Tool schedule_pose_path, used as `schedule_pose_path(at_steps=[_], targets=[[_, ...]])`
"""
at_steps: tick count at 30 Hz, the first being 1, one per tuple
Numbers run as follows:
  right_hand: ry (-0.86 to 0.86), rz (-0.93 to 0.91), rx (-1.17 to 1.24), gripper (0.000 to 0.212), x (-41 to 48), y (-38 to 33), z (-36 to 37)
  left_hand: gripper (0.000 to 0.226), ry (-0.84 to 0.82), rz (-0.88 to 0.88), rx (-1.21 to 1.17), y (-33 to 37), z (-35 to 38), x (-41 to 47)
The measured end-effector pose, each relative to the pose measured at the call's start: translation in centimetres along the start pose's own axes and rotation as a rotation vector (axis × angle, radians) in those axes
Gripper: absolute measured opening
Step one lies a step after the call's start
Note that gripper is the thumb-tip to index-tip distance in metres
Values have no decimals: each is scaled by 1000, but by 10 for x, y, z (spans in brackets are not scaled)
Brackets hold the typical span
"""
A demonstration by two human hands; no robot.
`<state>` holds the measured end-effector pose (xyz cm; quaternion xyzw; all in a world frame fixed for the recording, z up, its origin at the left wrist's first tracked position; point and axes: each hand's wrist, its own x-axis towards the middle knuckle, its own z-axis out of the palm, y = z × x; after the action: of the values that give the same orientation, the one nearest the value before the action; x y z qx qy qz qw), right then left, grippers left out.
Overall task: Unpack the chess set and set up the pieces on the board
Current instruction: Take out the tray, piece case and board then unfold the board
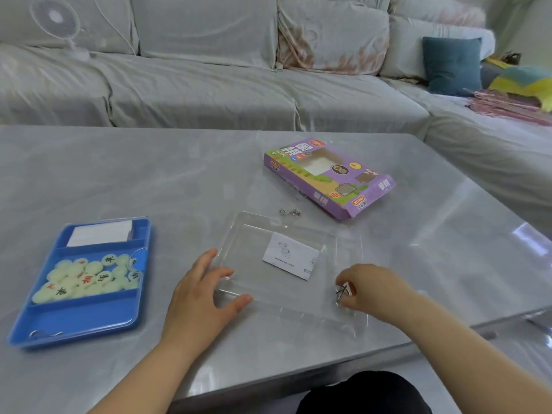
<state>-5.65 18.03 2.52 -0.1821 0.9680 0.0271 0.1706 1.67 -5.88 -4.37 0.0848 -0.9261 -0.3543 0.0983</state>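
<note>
A clear plastic lid (298, 294) lies flat on the grey table (149, 174) in front of me, with a white paper label (288, 258) showing through it. My left hand (203, 297) rests on the lid's left edge, fingers spread. My right hand (367, 289) pinches a small metal clip (342, 292) at the lid's right edge. To the left sits a blue tray (74, 318) holding several pale round chess pieces (86, 277) and a folded white sheet (100, 234). The purple cardboard box (330, 177) lies beyond the lid.
Two small metal clips (289, 212) lie on the table between the lid and the box; another clip (44, 334) hangs on the blue tray's near edge. A grey sofa (209, 85) with a teal cushion (452, 65) and a small white fan (59, 22) stands behind the table.
</note>
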Motion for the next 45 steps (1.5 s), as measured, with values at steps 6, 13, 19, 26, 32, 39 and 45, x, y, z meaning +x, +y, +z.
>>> schedule_pose_path(at_steps=[6, 13, 19, 26, 32, 39, 45], targets=[[37, 6, -233, 28, 9, -6, 5, 58, -45, 15, 42, 1, -1, -2], [48, -103, -207, 28, 6, 3, -5, 86, -39, 8, 66, 2, -2, -2], [-83, -124, -176, 27, 8, 3, -17, 87, 2, 22, 69, 1, -1, -1], [-168, -47, 126, 22, 11, 13, -23, 63, -23, 40, 78, 1, 0, 0], [-162, 7, 253, 29, 15, 21, -22, 86, -8, 25, 71, -1, 0, 1], [-125, -43, 37, 13, 10, 16, -24, 85, -10, 37, 79, -2, 1, 2], [-112, -2, -258, 22, 13, 0, -12, 89, 5, 43, 78, -3, 2, 2]])
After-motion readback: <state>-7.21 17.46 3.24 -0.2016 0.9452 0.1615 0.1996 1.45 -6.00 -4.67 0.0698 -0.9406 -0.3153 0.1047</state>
